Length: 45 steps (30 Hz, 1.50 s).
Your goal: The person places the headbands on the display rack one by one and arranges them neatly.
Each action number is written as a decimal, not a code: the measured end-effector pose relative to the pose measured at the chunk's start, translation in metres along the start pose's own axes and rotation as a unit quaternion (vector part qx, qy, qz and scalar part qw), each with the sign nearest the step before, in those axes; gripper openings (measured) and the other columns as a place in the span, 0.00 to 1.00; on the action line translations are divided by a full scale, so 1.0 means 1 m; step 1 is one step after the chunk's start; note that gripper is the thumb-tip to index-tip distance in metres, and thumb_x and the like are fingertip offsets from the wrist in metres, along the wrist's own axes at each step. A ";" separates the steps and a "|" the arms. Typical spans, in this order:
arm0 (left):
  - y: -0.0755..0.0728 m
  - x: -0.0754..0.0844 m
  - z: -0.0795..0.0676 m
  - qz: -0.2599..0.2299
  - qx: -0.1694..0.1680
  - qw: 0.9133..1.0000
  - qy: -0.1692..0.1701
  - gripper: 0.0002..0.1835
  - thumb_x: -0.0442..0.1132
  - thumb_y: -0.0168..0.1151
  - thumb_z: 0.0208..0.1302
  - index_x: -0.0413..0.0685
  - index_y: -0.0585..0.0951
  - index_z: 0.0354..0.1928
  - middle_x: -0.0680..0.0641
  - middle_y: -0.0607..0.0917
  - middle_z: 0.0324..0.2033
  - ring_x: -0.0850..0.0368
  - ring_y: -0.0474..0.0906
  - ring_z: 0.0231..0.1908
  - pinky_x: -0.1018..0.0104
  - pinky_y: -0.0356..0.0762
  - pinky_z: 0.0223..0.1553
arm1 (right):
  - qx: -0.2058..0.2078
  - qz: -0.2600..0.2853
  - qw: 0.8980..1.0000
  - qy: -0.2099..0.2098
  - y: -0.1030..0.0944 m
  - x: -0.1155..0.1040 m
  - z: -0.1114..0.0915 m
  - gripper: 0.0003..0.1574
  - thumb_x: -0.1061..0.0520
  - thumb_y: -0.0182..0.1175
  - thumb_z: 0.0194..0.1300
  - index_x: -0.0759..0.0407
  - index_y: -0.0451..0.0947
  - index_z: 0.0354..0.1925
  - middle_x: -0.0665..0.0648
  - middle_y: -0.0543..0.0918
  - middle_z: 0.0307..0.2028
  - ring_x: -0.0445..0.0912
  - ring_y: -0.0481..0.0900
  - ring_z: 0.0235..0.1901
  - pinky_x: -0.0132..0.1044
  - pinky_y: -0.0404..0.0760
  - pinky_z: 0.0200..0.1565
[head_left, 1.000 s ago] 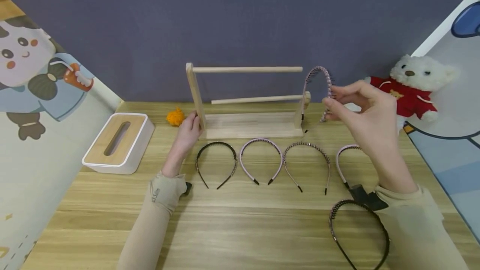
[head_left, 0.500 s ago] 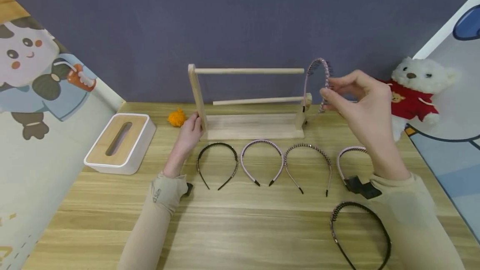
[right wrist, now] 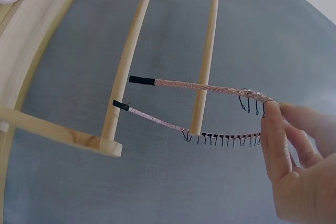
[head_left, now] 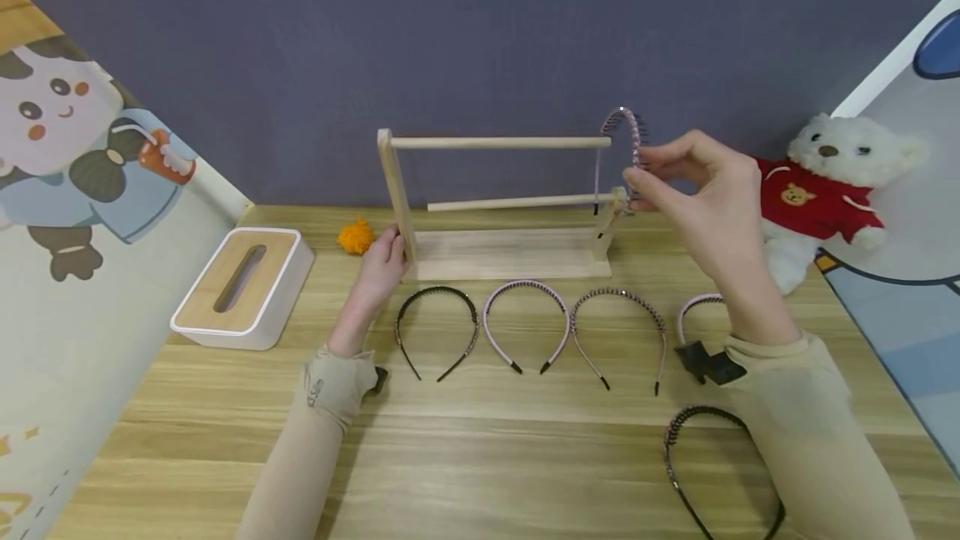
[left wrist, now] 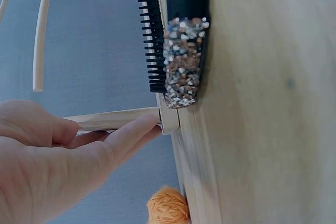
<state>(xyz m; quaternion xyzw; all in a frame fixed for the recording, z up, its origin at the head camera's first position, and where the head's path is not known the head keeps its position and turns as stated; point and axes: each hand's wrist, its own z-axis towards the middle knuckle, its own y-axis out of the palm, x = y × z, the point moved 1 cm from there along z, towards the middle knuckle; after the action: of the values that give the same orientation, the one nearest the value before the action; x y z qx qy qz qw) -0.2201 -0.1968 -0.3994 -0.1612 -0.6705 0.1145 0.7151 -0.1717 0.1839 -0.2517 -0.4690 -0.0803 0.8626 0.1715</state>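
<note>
A wooden rack (head_left: pixel 502 252) with two horizontal bars stands against the back wall. My left hand (head_left: pixel 377 269) holds its left upright low down; in the left wrist view the fingers (left wrist: pixel 128 135) lie along the wood. My right hand (head_left: pixel 705 202) pinches one side of a pink toothed headband (head_left: pixel 636 138) between thumb and fingers. That headband is at the free right end of the upper bar (head_left: pixel 495 142). In the right wrist view the bar's tip lies between the headband's two legs (right wrist: pixel 184 84). The fingers hide part of its curve.
Several headbands lie before the rack: a black one (head_left: pixel 475 317), a lilac one (head_left: pixel 525 282), a beaded one (head_left: pixel 619 292) and others by the right sleeve. A tissue box (head_left: pixel 247 338) and orange yarn ball (head_left: pixel 356 236) sit left. A teddy bear (head_left: pixel 821 190) sits right.
My right hand has moved left and upward with the pink headband, bringing it from beside the rack to the end of the upper bar. The left hand stays on the upright.
</note>
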 end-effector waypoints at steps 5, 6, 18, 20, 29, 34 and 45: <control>0.000 -0.001 0.002 0.005 0.000 1.000 0.007 0.25 0.35 0.35 0.89 0.25 0.65 0.76 0.32 0.77 0.43 0.48 0.69 0.37 0.69 0.69 0.34 | -0.010 0.007 1.000 -0.003 0.006 -0.001 0.003 0.10 0.70 0.72 0.68 0.72 0.86 0.48 0.50 0.90 0.41 0.42 0.88 0.32 0.31 0.87 0.36; 0.000 -0.001 0.002 0.003 0.000 1.000 0.007 0.25 0.35 0.35 0.89 0.25 0.65 0.76 0.32 0.77 0.43 0.48 0.70 0.37 0.69 0.69 0.35 | -0.011 0.010 1.000 -0.003 0.007 -0.001 0.003 0.10 0.70 0.71 0.68 0.71 0.86 0.48 0.50 0.90 0.41 0.42 0.88 0.32 0.32 0.87 0.36; -0.001 0.000 0.000 0.010 0.002 1.000 0.003 0.24 0.35 0.36 0.89 0.27 0.67 0.76 0.27 0.79 0.49 0.41 0.75 0.45 0.57 0.76 0.46 | -0.021 0.050 0.998 -0.018 0.024 -0.004 0.010 0.10 0.71 0.71 0.68 0.74 0.85 0.47 0.51 0.91 0.40 0.43 0.89 0.30 0.34 0.88 0.36; -0.001 -0.001 0.001 0.011 0.004 1.000 0.001 0.24 0.35 0.36 0.89 0.28 0.67 0.76 0.27 0.79 0.50 0.41 0.76 0.46 0.54 0.78 0.49 | -0.024 0.053 0.998 -0.022 0.029 -0.005 0.012 0.10 0.71 0.71 0.68 0.75 0.85 0.47 0.52 0.91 0.41 0.43 0.88 0.31 0.35 0.88 0.36; -0.001 -0.002 0.001 0.010 -0.003 1.000 0.000 0.25 0.35 0.36 0.89 0.28 0.66 0.77 0.25 0.79 0.51 0.41 0.76 0.47 0.55 0.78 0.49 | -0.030 0.088 0.995 -0.031 0.048 -0.007 0.016 0.09 0.72 0.71 0.68 0.76 0.84 0.46 0.56 0.89 0.41 0.45 0.88 0.34 0.37 0.88 0.37; -0.001 -0.003 0.002 0.016 -0.006 1.000 0.002 0.24 0.35 0.36 0.90 0.28 0.66 0.76 0.25 0.79 0.51 0.40 0.76 0.47 0.56 0.78 0.48 | -0.035 0.111 0.993 -0.017 0.056 -0.010 0.018 0.09 0.72 0.72 0.67 0.73 0.85 0.45 0.61 0.89 0.42 0.45 0.88 0.35 0.37 0.88 0.38; -0.001 0.001 0.001 -0.001 -0.008 1.000 -0.002 0.25 0.36 0.35 0.90 0.27 0.65 0.76 0.25 0.79 0.53 0.39 0.75 0.51 0.43 0.78 0.57 | -0.048 0.120 0.991 -0.022 0.079 -0.014 0.025 0.10 0.71 0.72 0.67 0.73 0.84 0.46 0.64 0.89 0.43 0.46 0.89 0.36 0.39 0.89 0.39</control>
<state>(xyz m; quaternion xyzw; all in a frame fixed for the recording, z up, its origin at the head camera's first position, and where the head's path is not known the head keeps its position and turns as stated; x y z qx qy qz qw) -0.2206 -0.1973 -0.3985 -0.1658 -0.6727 0.1086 0.7129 -0.2029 0.1057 -0.2505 -0.4642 -0.0685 0.8821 0.0420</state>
